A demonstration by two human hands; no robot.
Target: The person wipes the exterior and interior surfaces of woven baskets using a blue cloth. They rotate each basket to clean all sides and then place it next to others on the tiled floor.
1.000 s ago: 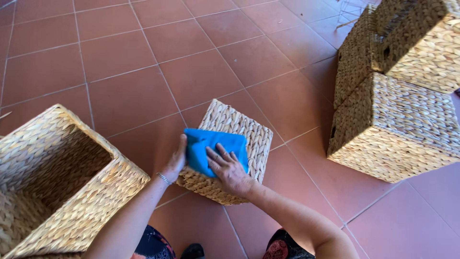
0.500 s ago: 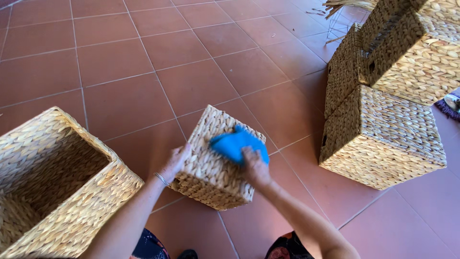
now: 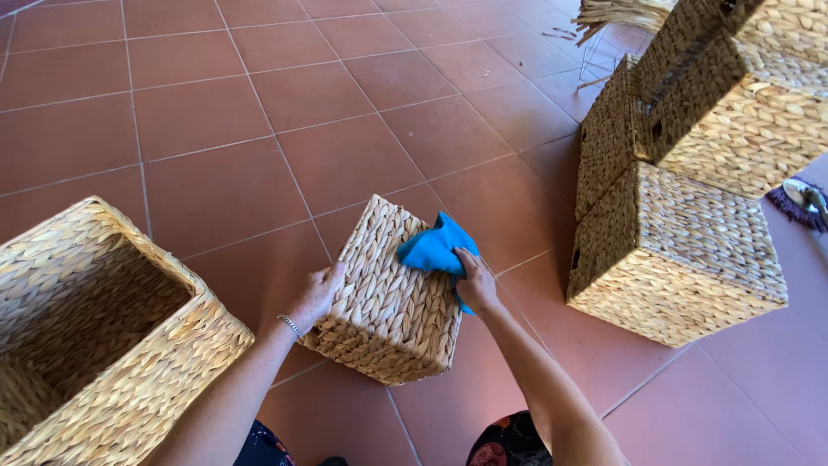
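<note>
Currently, wiping in hand: a woven basket (image 3: 390, 293) lies turned over at the centre of the frame, its flat face up, with a blue cloth (image 3: 434, 248) pressed on its upper right edge.
Right hand: the right hand (image 3: 475, 280) is closed over the cloth, fingers curled on it, pushing it against the weave near the basket's right rim.
Left hand: the left hand (image 3: 317, 293) lies open and flat against the basket's left side, bracing it; a thin bracelet (image 3: 291, 325) shows at the wrist.
Where the basket stands: on the red tiled floor (image 3: 259, 129), slightly tilted toward the lower edge of the frame.
Done, as a judgement: the cloth sits at the far right corner, so much of the upper face may already be covered; the weave shows no clear difference between wiped and unwiped parts, so I cannot tell for sure.
Left, as a judgement: the sides and inside of this basket look untouched by the cloth now.
Other baskets: an open basket (image 3: 95, 345) stands mouth up at lower left; stacked baskets (image 3: 690, 190) fill the right side, with loose straw (image 3: 617, 13) at top right.
</note>
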